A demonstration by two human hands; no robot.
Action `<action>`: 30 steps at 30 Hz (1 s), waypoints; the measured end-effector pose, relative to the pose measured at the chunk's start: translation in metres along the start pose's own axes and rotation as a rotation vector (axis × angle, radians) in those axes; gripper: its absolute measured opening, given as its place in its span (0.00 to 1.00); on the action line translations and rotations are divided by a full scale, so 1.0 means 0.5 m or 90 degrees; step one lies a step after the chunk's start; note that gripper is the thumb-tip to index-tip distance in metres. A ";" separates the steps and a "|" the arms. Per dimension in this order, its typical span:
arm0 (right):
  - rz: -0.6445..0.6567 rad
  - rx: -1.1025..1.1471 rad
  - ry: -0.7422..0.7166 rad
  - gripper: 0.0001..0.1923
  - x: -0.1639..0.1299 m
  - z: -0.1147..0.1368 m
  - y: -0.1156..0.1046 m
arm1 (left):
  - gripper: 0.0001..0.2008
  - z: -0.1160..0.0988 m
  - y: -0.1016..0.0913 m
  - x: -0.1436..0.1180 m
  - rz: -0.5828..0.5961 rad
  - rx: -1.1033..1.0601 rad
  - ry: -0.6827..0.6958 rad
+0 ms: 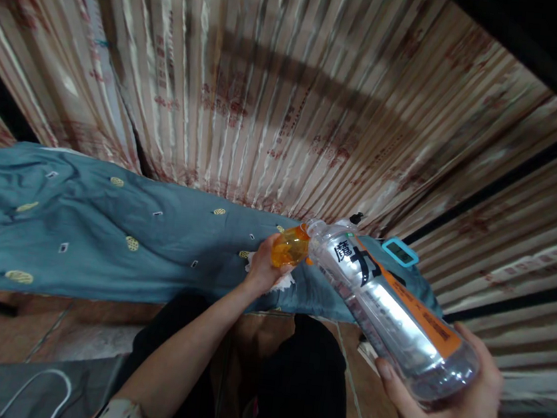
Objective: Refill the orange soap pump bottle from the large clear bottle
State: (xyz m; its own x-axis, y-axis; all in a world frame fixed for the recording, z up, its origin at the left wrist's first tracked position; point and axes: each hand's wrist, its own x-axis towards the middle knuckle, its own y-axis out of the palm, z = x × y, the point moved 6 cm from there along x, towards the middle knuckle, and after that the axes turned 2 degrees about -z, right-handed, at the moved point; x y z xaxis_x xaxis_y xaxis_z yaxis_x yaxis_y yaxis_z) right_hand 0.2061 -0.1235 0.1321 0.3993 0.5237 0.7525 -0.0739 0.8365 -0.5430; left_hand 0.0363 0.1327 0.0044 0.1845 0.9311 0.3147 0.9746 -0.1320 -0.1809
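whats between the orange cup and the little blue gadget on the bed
In the head view, the neck end of the clear bottle, tilted toward the orange cup in the left hand, lies between it and the blue device. The right hand holds the bottle's base.

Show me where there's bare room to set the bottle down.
The teal cloth lies bare left of the left hand, up to the curtain. It is crowded near the orange cup, the bottle in the right hand and the blue device.
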 end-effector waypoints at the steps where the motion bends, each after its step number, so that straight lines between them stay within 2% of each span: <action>1: 0.000 -0.009 -0.003 0.57 0.001 0.002 -0.001 | 0.26 0.001 0.001 0.000 0.003 -0.004 0.007; 6: -0.014 -0.018 -0.042 0.55 0.004 0.021 -0.006 | 0.29 0.009 0.004 0.001 0.006 -0.013 0.021; 12: -0.017 -0.002 -0.078 0.54 0.006 0.028 -0.004 | 0.29 0.006 0.002 0.000 0.002 -0.016 0.019; 18: -0.006 0.021 -0.022 0.54 0.009 0.027 -0.004 | 0.24 -0.006 -0.001 -0.001 0.004 -0.024 0.017; 26: 0.016 -0.033 -0.034 0.55 0.010 0.006 -0.007 | 0.31 0.019 0.005 -0.001 -0.003 -0.025 0.022; 30: 0.013 -0.022 -0.009 0.54 0.014 0.009 -0.007 | 0.28 0.016 0.005 0.000 -0.001 -0.014 0.027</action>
State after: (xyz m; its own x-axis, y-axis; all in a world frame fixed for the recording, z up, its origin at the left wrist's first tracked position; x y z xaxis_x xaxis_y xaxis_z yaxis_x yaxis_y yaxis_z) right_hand 0.2049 -0.1222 0.1410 0.3857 0.5425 0.7463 -0.0504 0.8201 -0.5700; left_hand 0.0376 0.1348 -0.0035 0.1871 0.9165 0.3537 0.9775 -0.1380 -0.1596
